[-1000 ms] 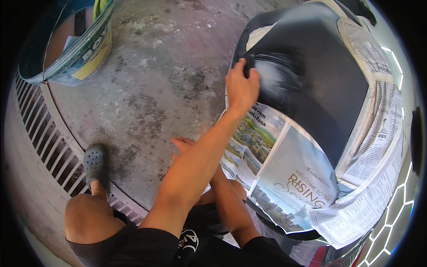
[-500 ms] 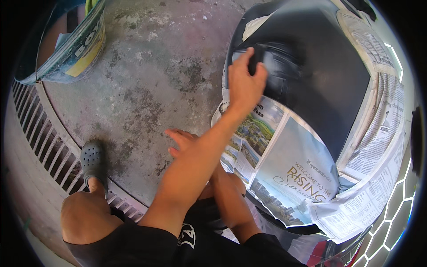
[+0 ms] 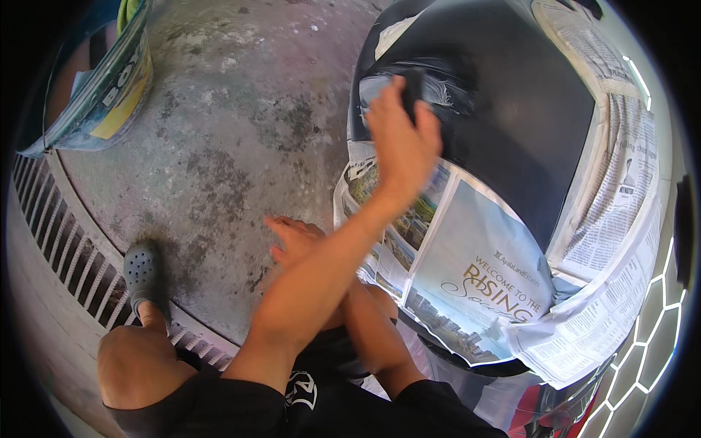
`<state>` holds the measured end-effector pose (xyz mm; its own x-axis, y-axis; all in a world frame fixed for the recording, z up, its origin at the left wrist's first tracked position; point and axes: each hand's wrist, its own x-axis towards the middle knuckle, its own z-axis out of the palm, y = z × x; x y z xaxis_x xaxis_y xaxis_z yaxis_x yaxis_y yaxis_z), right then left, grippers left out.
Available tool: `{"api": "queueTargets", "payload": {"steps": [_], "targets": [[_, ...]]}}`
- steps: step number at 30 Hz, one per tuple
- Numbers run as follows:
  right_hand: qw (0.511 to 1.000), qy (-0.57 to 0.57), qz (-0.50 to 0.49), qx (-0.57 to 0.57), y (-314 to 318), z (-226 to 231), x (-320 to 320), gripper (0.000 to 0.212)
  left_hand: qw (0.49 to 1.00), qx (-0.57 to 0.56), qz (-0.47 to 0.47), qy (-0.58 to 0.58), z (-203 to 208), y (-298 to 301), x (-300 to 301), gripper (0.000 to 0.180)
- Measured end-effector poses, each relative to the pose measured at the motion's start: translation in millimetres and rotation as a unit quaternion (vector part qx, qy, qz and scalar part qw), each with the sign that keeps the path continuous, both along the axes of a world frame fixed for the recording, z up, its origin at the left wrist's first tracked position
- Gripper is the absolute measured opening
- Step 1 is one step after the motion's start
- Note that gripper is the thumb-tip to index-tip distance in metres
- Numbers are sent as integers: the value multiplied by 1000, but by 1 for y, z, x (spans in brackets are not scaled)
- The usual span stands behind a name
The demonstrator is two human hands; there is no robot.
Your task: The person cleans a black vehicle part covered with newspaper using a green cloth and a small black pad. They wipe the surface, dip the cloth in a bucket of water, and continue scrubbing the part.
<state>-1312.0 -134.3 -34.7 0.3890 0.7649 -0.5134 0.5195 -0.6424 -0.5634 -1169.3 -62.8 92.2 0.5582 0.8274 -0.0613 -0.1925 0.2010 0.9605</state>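
Observation:
My left hand (image 3: 403, 142) reaches across to the right, its fingers and thumb closed around a dark block that looks like a sanding block (image 3: 412, 93). The block rests on a black curved panel (image 3: 526, 109), over a whitish smeared patch (image 3: 372, 89) that shows on both sides of it. Beneath my left forearm passes my right arm, and my right hand (image 3: 296, 239) hovers over the floor, its fingers stretched out and nothing in them. The block's underside is hidden.
Newspaper sheets (image 3: 482, 255) and pale tape (image 3: 584, 175) border the panel. At the upper left stands a dark blue bucket (image 3: 135, 80) with a wire handle. A metal grate (image 3: 69, 241) runs along the stained concrete floor (image 3: 212, 146), beside my grey clog (image 3: 142, 270).
The whole view has shifted slightly. My left hand and the block have moved a little toward me along the panel, baring more of the whitish patch. My right hand remains stretched out.

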Motion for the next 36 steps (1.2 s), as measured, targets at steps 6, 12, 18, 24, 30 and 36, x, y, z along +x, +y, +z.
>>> {"api": "queueTargets", "payload": {"steps": [6, 12, 18, 24, 30, 36], "targets": [[999, 12, -13, -51, 5, 1, 3, 66, 990, 91, -8, -106, 34, -49, -37, 55], [998, 21, -4, -61, 11, -5, -4, 67, 1000, 8, 4, -19, -4, -28, -22, 59], [1000, 27, -2, -8, 9, 0, 9, 68, 1000, -13, -11, 19, -33, -26, -10, 60], [994, 48, 7, -98, 9, -11, 5, 69, 998, -58, -39, -8, -25, -24, -19, 60], [1000, 10, 13, 5, 10, -20, 2, 69, 972, -212, -74, 70, -87, 42, 18, 59], [996, 47, 18, -72, 26, -3, 10, 67, 993, 15, -36, -109, 30, 6, -8, 52]]}}
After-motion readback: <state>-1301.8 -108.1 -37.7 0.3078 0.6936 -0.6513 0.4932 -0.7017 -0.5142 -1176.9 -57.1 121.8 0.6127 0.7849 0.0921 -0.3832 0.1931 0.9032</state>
